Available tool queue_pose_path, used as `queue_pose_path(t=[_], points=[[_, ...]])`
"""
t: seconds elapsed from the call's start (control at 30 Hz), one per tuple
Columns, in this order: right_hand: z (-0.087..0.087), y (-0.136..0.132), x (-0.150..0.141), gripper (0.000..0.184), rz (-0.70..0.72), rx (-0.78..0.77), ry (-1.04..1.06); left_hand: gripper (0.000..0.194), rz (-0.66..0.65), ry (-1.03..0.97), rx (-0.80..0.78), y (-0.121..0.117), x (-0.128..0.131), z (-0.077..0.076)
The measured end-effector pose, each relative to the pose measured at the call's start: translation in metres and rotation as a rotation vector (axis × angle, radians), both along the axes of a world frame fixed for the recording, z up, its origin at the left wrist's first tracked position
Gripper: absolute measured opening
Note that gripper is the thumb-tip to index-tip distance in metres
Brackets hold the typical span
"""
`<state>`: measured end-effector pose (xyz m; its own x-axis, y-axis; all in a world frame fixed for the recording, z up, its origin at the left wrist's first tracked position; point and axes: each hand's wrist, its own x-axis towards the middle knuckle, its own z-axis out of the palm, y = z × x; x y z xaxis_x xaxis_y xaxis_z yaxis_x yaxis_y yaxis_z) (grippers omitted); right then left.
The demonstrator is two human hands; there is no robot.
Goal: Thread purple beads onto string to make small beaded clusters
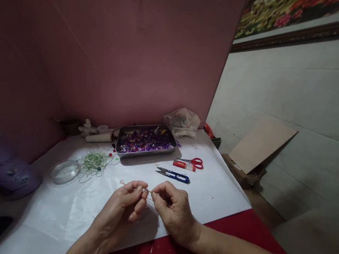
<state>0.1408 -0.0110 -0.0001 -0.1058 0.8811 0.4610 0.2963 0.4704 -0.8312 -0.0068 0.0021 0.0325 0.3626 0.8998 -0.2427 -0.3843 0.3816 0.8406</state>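
Note:
My left hand (130,202) pinches a thin brown cord (122,182) between thumb and forefinger; a small loop of it sticks out beyond the fingers. Close beside it, my right hand (175,212) is closed with thumb and forefinger pressed together on the same cord, near the left fingertips. A short stretch of cord shows between the two hands. Both hands are held above the front part of the white sheet. Beyond them lie blue thread snips (173,175) and a pair of red-handled scissors (197,163) next to a red lighter (184,166).
A dark tray (148,152) of mixed purple beads stands at the back. Left of it are a tangle of green thread (94,162), a clear round dish (65,171) and a purple bottle (8,165). A clear plastic bag (183,120) sits behind right, against the pink panel (132,55).

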Motion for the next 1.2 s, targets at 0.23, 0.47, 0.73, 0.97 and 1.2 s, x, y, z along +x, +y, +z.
queue_pose_path(t=[0.23,0.47,0.73,0.97,1.2], points=[[0.0,0.0,0.0,0.01,-0.003,0.009,-0.04,0.015,-0.046,-0.037,0.021,0.001,-0.001,-0.008],[-0.003,0.0,0.0,0.009,0.013,-0.003,-0.041,0.017,-0.068,-0.05,0.032,0.002,0.0,-0.01],[-0.002,-0.001,0.0,0.008,0.019,0.001,-0.035,0.025,-0.094,-0.054,0.013,0.001,-0.002,-0.009],[-0.004,0.0,0.0,0.009,0.011,0.003,-0.041,0.023,-0.083,-0.067,-0.001,0.002,-0.001,-0.01],[-0.006,0.0,0.001,0.008,0.021,0.012,-0.049,0.021,-0.064,-0.061,0.001,0.003,-0.003,-0.015]])
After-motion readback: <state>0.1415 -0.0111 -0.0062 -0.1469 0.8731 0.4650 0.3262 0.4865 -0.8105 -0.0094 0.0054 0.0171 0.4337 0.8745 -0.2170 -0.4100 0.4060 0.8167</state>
